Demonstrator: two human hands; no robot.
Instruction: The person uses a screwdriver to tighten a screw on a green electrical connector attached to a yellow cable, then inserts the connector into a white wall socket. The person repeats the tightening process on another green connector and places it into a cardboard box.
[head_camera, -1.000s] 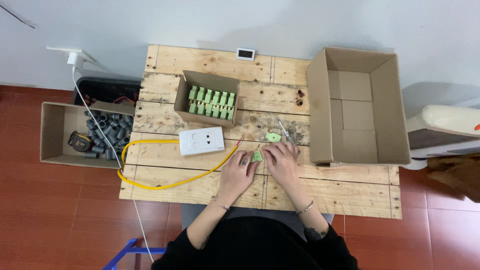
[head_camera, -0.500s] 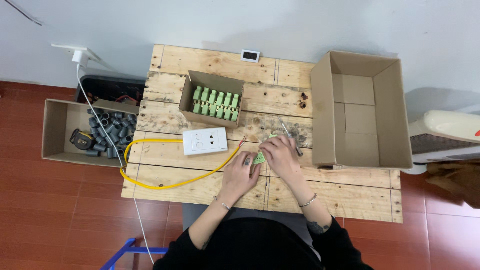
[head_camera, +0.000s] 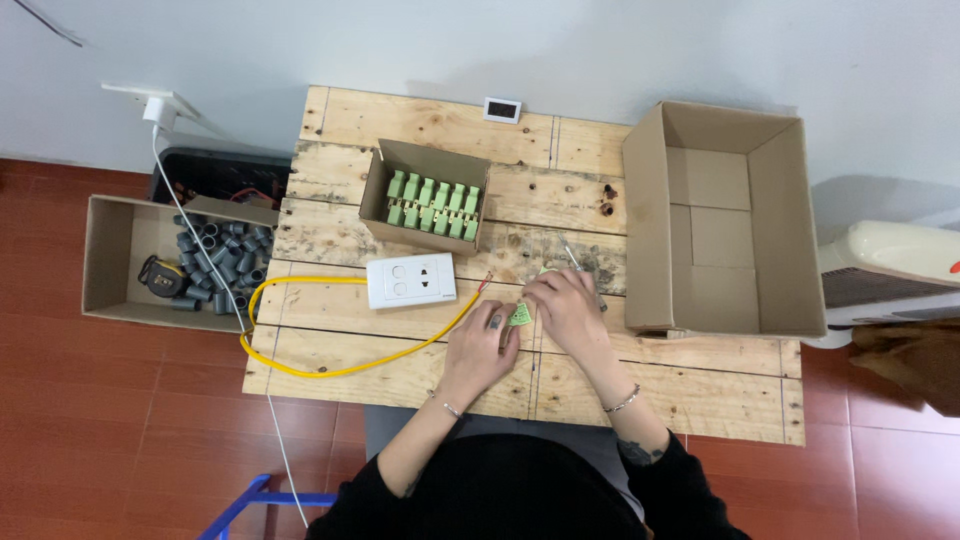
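Observation:
My left hand (head_camera: 480, 345) and my right hand (head_camera: 563, 308) meet at the middle of the wooden table (head_camera: 420, 125), both pinching a small green part (head_camera: 521, 314) between their fingers. A screwdriver (head_camera: 574, 258) lies just beyond my right hand. A white wall socket plate (head_camera: 410, 281) rests to the left of my hands, with a yellow cable (head_camera: 340, 370) looping from it toward my left hand. Behind the plate stands a small cardboard box (head_camera: 380, 195) filled with several green parts (head_camera: 432, 203).
A large open cardboard box (head_camera: 720, 215) sits on the table's right side. On the floor at left, a cardboard box (head_camera: 105, 255) holds grey pipe fittings (head_camera: 215, 260) and a tape measure (head_camera: 158, 276). A white cord (head_camera: 200, 240) runs from a wall plug. A heater (head_camera: 890, 270) stands at right.
My right hand has drawn in toward my left hand and the green part is now held between both. The view has shifted slightly.

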